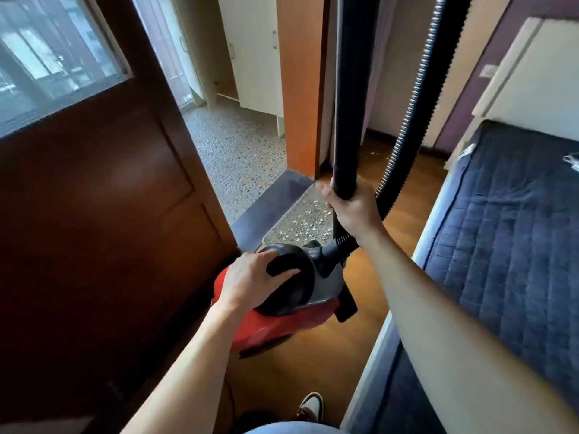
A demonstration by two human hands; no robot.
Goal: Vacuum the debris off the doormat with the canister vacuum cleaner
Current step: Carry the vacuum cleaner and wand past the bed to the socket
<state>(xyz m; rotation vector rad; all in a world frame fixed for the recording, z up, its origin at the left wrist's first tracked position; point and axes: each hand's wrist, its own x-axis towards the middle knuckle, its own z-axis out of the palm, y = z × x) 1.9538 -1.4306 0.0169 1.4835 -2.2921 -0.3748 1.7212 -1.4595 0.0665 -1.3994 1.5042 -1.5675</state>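
A red and black canister vacuum cleaner (275, 321) hangs just above the wooden floor. My left hand (250, 281) grips its black carry handle from above. My right hand (352, 211) grips the lower end of the black wand tube (347, 89), which stands upright and runs out of the top of the view. The ribbed hose (410, 108) hangs beside the tube and loops down to the canister's front. Ahead, at the doorway, lies a speckled grey doormat (297, 223) strewn with pale bits of debris (313, 225).
A dark brown door (94, 230) with a window stands open on the left. A bed with a dark quilted cover (507, 230) fills the right. Between them runs a narrow strip of wooden floor (313, 368). A pebble-pattern floor (238, 145) lies beyond the threshold. More debris lies near the far wall.
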